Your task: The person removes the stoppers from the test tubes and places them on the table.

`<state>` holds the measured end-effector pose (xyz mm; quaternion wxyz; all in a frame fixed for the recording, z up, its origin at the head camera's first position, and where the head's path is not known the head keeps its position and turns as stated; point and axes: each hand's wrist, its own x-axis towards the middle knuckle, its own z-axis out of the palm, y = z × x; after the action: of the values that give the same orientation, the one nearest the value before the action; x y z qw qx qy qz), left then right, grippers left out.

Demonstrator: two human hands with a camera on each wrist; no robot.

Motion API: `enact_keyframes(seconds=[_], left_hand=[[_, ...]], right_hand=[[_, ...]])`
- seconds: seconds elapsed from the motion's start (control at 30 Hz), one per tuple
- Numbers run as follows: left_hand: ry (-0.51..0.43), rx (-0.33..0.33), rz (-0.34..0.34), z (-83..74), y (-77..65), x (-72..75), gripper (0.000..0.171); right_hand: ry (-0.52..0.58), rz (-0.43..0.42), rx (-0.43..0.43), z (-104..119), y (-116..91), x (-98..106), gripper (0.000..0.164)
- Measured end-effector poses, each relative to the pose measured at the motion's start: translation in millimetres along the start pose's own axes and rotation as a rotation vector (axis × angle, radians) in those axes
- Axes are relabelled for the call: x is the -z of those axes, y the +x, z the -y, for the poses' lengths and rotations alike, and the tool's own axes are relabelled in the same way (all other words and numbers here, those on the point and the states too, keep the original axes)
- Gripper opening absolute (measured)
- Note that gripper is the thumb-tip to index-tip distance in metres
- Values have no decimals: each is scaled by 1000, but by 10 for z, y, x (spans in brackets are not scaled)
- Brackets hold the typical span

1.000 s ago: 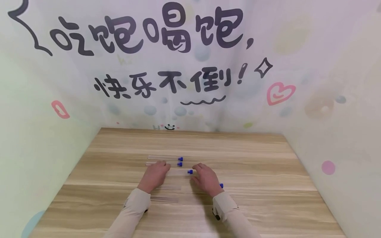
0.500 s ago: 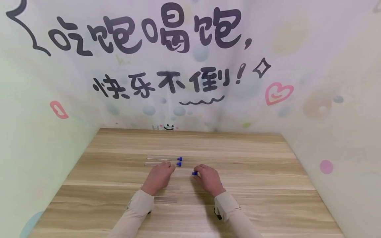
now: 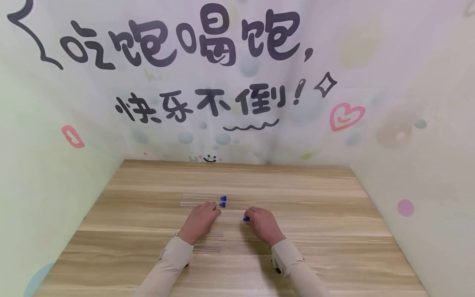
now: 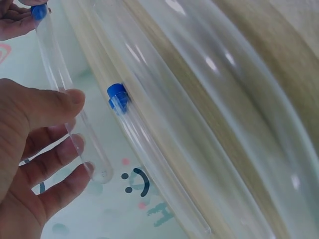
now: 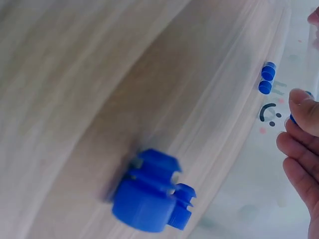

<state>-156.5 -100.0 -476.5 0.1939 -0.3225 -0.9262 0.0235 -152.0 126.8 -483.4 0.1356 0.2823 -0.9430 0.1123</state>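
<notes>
My left hand (image 3: 200,222) holds a clear test tube (image 4: 55,64) between thumb and fingers, near its rounded end. In the left wrist view the tube slants upward to a blue cap (image 4: 39,11) at its other end. My right hand (image 3: 264,225) pinches that cap between thumb and fingertips; in the right wrist view the fingers mostly hide it. Behind my left hand lie two test tubes with blue caps, one farther back (image 3: 202,196) and one nearer (image 3: 189,204).
Two uncapped clear tubes, one (image 3: 213,234) and another (image 3: 208,248), lie by my left forearm. Two loose blue caps, a larger-looking near one (image 5: 144,199) and one behind it (image 5: 182,211), stand on the wooden table (image 3: 334,255). A printed wall backdrop (image 3: 237,140) borders the table.
My right fingers have closed on the blue cap, which has moved slightly right and nearer. Both hands have shifted a little right. A loose cap beside the right wrist has become hidden.
</notes>
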Motion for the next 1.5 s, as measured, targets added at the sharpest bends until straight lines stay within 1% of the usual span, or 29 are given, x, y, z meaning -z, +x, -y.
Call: enact_keyframes(seconds=[0.13, 0.2, 0.3, 0.47, 0.57, 0.8, 0.97, 1.1, 1.33, 1.5], left_hand=[[7, -10, 15, -5, 14, -1, 12], [9, -6, 20, -5, 19, 4, 11], [3, 4, 14, -3, 23, 6, 11], [14, 3, -27, -1, 20, -7, 12], [15, 2, -36, -2, 22, -22, 14], [-6, 22, -8, -10, 30, -37, 14], [-4, 27, -24, -17, 22, -55, 14], [-16, 34, -32, -15, 19, -61, 13], [-44, 40, -56, 8, 31, -27, 12], [-47, 37, -70, 14, 32, -36, 12]], right_hand=[[-31, -21, 49, -29, -7, -12, 11], [-32, -28, 52, -39, -9, -16, 11], [-20, -22, 24, -51, -15, -24, 11], [44, -24, -34, -59, -25, -22, 11], [73, -52, -48, -64, -22, -16, 11], [80, -135, -44, -86, -11, -38, 13], [75, -182, -49, -98, -13, -69, 14], [80, -188, -36, -110, -10, -70, 14], [83, -161, -13, -121, 16, -27, 13], [91, -153, -21, -129, 21, -6, 13]])
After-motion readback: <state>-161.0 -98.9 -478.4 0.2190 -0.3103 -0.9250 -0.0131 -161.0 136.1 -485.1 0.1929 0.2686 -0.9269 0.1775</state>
